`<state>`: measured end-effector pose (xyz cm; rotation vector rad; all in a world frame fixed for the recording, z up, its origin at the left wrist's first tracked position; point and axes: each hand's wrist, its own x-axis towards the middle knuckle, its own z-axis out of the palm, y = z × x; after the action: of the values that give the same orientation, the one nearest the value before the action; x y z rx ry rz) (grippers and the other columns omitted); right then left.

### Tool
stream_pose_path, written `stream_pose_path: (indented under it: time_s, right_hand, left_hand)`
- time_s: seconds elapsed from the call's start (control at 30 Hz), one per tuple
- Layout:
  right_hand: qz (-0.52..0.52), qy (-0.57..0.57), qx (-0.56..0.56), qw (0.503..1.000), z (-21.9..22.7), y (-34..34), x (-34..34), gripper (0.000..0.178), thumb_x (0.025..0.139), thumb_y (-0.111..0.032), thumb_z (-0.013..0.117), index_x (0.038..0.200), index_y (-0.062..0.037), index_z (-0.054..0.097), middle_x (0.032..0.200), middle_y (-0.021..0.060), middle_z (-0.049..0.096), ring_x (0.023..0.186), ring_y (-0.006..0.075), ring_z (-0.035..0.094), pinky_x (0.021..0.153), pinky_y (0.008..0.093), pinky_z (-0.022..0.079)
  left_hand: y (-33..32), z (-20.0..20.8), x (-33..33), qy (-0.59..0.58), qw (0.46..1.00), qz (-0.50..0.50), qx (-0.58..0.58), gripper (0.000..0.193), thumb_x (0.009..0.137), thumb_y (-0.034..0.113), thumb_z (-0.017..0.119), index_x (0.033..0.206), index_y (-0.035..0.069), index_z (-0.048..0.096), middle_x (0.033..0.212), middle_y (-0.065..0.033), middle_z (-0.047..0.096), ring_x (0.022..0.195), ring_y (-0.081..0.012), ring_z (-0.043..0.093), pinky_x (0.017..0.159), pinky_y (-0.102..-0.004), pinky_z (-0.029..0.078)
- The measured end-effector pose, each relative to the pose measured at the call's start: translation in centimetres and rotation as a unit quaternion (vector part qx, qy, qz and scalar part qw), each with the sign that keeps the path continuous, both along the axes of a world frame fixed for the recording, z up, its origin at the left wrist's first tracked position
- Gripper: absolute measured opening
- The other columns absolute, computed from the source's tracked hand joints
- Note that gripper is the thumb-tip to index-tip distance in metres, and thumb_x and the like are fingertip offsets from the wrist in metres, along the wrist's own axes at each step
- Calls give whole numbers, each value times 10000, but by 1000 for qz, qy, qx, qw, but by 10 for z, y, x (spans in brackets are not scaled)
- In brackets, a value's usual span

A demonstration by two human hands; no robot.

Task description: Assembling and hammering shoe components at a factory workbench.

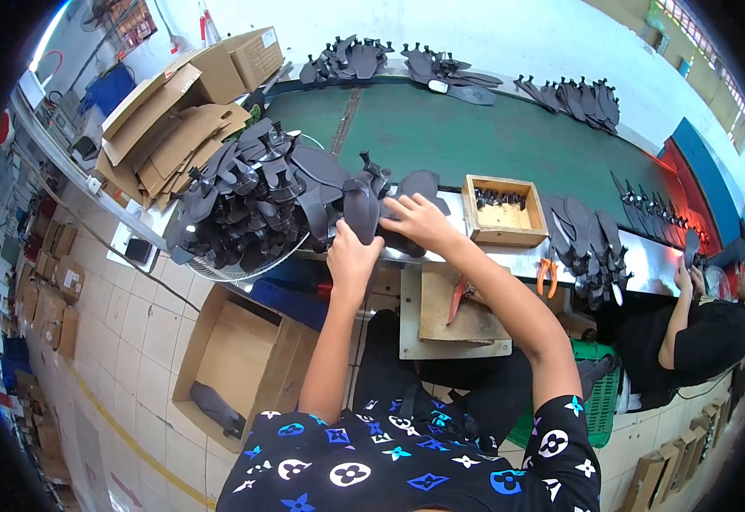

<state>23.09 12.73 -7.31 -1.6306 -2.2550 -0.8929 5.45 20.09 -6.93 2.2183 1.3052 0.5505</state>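
Observation:
In my left hand [354, 256] is a dark grey sandal [360, 209], held upright by its lower end, its black strap at the top. My right hand [423, 224] is beside the sandal's right edge, fingers stretched toward it; whether they touch it is hard to tell. To the left, a large pile of similar sandals [257, 200] with black straps overfills a round wire basket [253, 271]. Another dark sole [419, 184] lies just behind my right hand.
A wooden box [509, 237] of small black parts stands on the bench edge, near orange-handled pliers [547, 275]. Behind runs a green conveyor belt [475, 128]. Flattened cardboard [163, 136] is at left; an open carton [236, 341] is below. A co-worker [705, 333] sits at right.

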Motion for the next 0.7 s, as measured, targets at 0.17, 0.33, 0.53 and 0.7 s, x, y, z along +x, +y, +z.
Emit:
stream_pose_path:
  time_s: [0.17, 0.33, 0.53, 0.7]
  right_hand:
    - [-29, -59, 10, 998, 9, 0, -2, 296, 819, -185, 601, 1109, -236, 632, 1313, 55, 514, 1082, 190, 538, 836, 341, 447]
    - [-40, -82, -1, 996, 3, 10, -7, 201, 834, -198, 591, 1028, -214, 643, 1165, 35, 535, 1067, 179, 539, 838, 320, 460]
    - [-39, -107, -32, 993, 13, 8, 1, 170, 839, -218, 620, 982, -151, 682, 1250, 37, 541, 1041, 182, 546, 863, 364, 456]
    - [-49, -12, 68, 996, 32, -17, 25, 156, 840, -174, 663, 924, -46, 631, 1131, 92, 559, 969, 212, 588, 797, 374, 497]
  left_hand:
    - [-6, -18, -3, -7, 996, -25, 91, 795, 713, 306, 811, 1281, -76, 405, 1413, -269, 465, 979, -411, 660, 822, -475, 554]
    - [-9, -24, 5, -1, 993, 12, 121, 705, 725, 304, 792, 1226, -52, 446, 1333, -269, 530, 947, -415, 665, 815, -475, 553]
    - [-6, -2, 1, -46, 994, 50, 83, 596, 769, 352, 707, 1123, -76, 490, 881, -293, 665, 851, -473, 659, 791, -521, 533]
    - [0, -4, 5, -70, 993, 62, 74, 551, 788, 369, 692, 1056, -74, 505, 884, -313, 663, 849, -485, 654, 792, -534, 525]
